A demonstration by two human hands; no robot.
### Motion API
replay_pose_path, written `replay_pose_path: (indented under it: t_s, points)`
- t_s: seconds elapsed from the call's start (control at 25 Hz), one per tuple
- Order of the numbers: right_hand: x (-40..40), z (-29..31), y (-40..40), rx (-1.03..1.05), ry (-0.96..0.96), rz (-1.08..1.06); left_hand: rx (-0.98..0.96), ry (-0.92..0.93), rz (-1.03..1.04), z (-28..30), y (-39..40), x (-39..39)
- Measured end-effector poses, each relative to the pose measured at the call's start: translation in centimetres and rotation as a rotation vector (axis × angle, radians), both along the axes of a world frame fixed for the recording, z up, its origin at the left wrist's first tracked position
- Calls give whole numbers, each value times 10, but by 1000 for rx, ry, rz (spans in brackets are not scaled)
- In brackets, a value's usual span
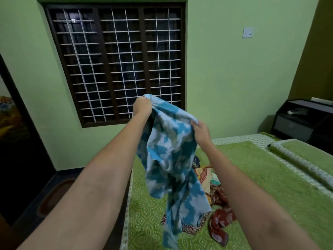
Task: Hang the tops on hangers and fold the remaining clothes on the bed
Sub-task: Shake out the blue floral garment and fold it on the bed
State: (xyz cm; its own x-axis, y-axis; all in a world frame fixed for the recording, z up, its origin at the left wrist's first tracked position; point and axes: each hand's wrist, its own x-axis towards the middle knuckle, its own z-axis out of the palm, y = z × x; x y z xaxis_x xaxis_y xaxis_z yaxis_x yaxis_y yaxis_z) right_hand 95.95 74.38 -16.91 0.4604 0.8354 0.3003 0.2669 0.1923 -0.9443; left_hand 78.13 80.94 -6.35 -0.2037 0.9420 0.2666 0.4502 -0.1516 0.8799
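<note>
You have both arms stretched out in front of you, holding a blue and white patterned garment (169,156) up in the air above the bed (261,177). Your left hand (142,106) is the higher one, its fingers curled tight round a bunched corner of the cloth at the top, in front of the lower part of the barred window (115,62). Your right hand (201,131) sits lower and to the right, pinching another edge of the same garment between thumb and fingers. The cloth sags between your two hands and hangs down in loose folds, its longest tail reaching to the near edge of the bed; the picture is soft there, so you cannot tell whether that tail touches the green dotted bedspread (147,210) or hangs just clear of it. Behind and below the hanging garment lies a heap of other clothes (207,175) on the bedspread, in mixed yellow, red and dark prints, with a dark red patterned piece (220,222) crumpled at its near right side. Further right on the bed lies a rolled bolster (295,159) in a white dotted cover, lying along the far side. A dark bedside cabinet (304,121) stands against the green wall beyond the bed, and a white switch plate (248,32) is fixed on the wall to the right of the window.
</note>
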Motion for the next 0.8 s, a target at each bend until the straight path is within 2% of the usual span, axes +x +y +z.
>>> replay_pose_path:
  t_s: [0.08,0.12,0.2,0.24,0.28,0.36,0.44,0.48,0.52,0.56,0.6,0.64,0.68,0.72,0.8]
  points:
    - [8,22,-4,80,20,145,61,123,50,-8,1,-8]
    - [7,24,-7,-16,-111,260,70,108,71,-7,2,-8]
    - [17,0,-5,-438,-622,368,68,96,146,-2,5,-9]
    - [27,-23,-4,-643,-819,365,55,82,183,0,7,-12]
    - [40,-42,-4,-765,-917,348,14,75,225,0,9,-18]
    - [61,-54,-7,-690,-820,281,-101,186,310,-9,16,-32]
    - [69,-32,-5,-461,-614,220,-275,484,321,-27,13,-28]
    - [68,-13,-1,-353,-531,213,-330,635,220,-35,12,-17]
    - [63,7,3,-260,-495,238,-347,734,4,-40,6,-1]
    - [54,25,7,-195,-478,288,-341,751,-305,-47,1,18]
    - [47,37,12,-173,-483,339,-359,694,-628,-56,-9,39]
    - [44,42,18,-180,-500,382,-372,597,-822,-66,-16,56]
    - [47,43,21,-194,-513,409,-355,508,-852,-76,-20,70]
    - [54,38,22,-215,-510,443,-315,453,-785,-85,-17,79]
    - [76,18,21,-295,-577,487,-209,517,-585,-92,-7,87]
